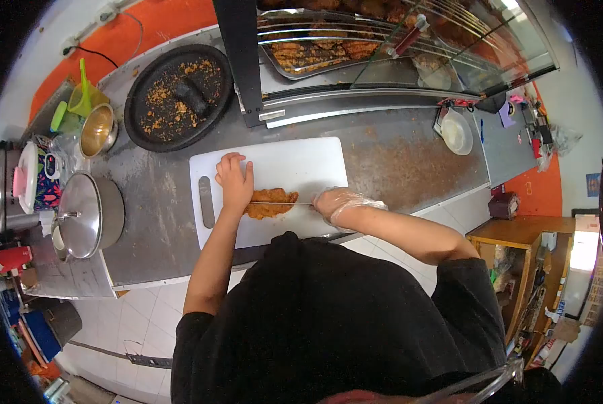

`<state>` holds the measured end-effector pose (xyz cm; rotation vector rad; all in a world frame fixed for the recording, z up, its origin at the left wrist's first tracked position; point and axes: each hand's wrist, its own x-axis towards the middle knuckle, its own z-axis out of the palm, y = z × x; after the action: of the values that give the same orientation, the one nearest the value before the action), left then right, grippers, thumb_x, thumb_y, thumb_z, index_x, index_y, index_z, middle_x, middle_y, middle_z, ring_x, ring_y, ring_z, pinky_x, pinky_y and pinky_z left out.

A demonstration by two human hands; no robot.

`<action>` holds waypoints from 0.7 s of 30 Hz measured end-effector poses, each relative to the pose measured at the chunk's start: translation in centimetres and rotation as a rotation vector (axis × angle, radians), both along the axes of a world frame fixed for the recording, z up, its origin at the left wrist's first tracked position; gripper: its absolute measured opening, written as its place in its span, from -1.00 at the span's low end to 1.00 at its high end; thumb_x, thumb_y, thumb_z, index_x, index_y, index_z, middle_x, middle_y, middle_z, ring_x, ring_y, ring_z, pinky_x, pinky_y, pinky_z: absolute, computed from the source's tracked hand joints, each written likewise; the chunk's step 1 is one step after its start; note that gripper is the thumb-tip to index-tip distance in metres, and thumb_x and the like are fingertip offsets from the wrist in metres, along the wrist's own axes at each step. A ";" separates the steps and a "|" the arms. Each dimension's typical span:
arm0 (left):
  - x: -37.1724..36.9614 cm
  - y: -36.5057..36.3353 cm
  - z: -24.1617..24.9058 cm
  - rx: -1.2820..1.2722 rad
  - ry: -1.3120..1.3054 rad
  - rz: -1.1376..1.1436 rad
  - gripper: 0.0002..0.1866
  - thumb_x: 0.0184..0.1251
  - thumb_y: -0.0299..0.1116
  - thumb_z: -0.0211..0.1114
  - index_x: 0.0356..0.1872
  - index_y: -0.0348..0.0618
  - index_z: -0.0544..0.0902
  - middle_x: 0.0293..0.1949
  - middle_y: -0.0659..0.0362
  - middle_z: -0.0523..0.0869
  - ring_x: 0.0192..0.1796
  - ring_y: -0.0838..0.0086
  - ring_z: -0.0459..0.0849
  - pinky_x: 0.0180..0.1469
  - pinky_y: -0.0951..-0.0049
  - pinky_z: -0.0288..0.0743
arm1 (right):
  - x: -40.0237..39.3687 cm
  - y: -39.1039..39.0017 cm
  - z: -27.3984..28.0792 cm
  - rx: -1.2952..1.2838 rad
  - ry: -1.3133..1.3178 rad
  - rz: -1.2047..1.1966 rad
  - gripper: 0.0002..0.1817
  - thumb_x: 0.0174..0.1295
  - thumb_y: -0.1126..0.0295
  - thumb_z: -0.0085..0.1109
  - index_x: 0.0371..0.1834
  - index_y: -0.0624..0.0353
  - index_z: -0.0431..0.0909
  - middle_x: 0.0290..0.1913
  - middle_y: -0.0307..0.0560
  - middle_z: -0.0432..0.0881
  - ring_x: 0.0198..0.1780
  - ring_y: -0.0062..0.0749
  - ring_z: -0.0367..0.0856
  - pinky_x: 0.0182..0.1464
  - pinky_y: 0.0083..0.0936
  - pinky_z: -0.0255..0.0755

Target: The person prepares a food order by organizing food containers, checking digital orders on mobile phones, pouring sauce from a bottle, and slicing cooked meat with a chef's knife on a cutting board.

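Note:
A golden-brown breaded cutlet (269, 210) lies on a white cutting board (295, 158). My right hand (338, 204), in a clear plastic glove, is closed round the handle of a knife. The thin blade of the knife (281, 203) points left and lies across the cutlet, cutting edge at the crust. My left hand (234, 180) is bare and flat over the left part of the board, beside the cutlet's left end and the blade tip. Its fingers stretch away from me, thumb apart, holding nothing.
A dark round pan (140, 111) with crumbs and a black tool sits behind left. A lidded metal pot (109, 209) stands at left, near a metal bowl (98, 131). A glass display case (396, 94) with fried food rises behind the board. A white bowl (457, 132) is at right.

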<state>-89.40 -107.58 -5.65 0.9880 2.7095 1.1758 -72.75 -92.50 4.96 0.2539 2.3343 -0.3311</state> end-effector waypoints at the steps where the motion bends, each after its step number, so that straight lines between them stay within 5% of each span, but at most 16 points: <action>1: 0.0 0.0 0.0 -0.008 0.017 0.011 -0.77 0.18 -0.34 0.15 -0.14 -0.11 0.43 0.01 0.13 0.41 0.07 0.22 0.30 0.04 0.19 0.07 | -0.1 0.1 -0.7 -0.015 -0.005 0.004 -0.74 0.18 0.39 -0.10 -0.24 0.28 0.58 -0.16 0.18 0.59 -0.12 -0.01 0.60 -0.09 -0.23 0.48; 8: 0.0 -0.4 0.5 -0.103 0.092 0.013 -0.71 0.17 -0.31 0.16 -0.11 -0.17 0.40 0.04 0.09 0.38 0.08 0.21 0.29 0.05 0.17 0.06 | 0.1 0.1 -7.1 0.024 -0.015 -0.010 -0.64 0.27 0.26 -0.20 -0.18 0.28 0.56 -0.16 0.17 0.59 -0.12 -0.01 0.59 -0.09 -0.20 0.46; 11: -0.2 -0.3 0.5 -0.122 0.100 0.033 -0.70 0.18 -0.29 0.16 -0.10 -0.17 0.40 0.04 0.09 0.37 0.10 0.20 0.28 0.05 0.16 0.06 | -0.2 0.4 -6.0 -0.065 0.020 -0.034 -0.51 0.30 -0.01 -0.23 -0.19 0.16 0.57 -0.28 0.07 0.62 -0.16 0.00 0.58 -0.10 -0.17 0.41; 15: -1.3 0.0 -0.5 -0.057 0.116 0.081 -0.71 0.17 -0.30 0.16 -0.11 -0.17 0.41 0.02 0.08 0.40 0.10 0.20 0.29 0.05 0.14 0.07 | -1.1 0.8 -0.9 -0.110 0.049 -0.072 -0.53 0.27 -0.01 -0.14 -0.16 0.18 0.55 -0.21 0.10 0.60 -0.13 -0.01 0.56 -0.08 -0.19 0.40; 17: -1.8 -0.2 -0.5 0.191 0.054 0.071 -0.74 0.15 -0.36 0.17 -0.13 -0.16 0.43 -0.01 0.07 0.44 0.08 0.19 0.32 0.07 0.16 0.08 | -1.2 0.8 1.0 -0.100 -0.015 -0.087 -0.55 0.27 0.02 -0.12 -0.06 0.15 0.53 -0.12 0.10 0.58 -0.08 -0.03 0.55 -0.04 -0.20 0.40; 21: -0.5 -2.6 5.1 0.377 0.223 0.017 -0.68 0.07 -0.36 0.24 -0.13 -0.14 0.45 -0.04 0.09 0.48 0.05 0.19 0.35 0.07 0.21 0.12 | 2.4 1.8 2.5 -0.127 0.095 -0.302 -0.50 0.27 -0.01 -0.11 -0.08 0.24 0.51 -0.11 0.16 0.57 -0.06 0.00 0.53 -0.02 -0.20 0.38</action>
<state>-89.90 -110.14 -0.52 1.2026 2.7166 1.7215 -70.38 -90.71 7.47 0.5404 2.3561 -0.6496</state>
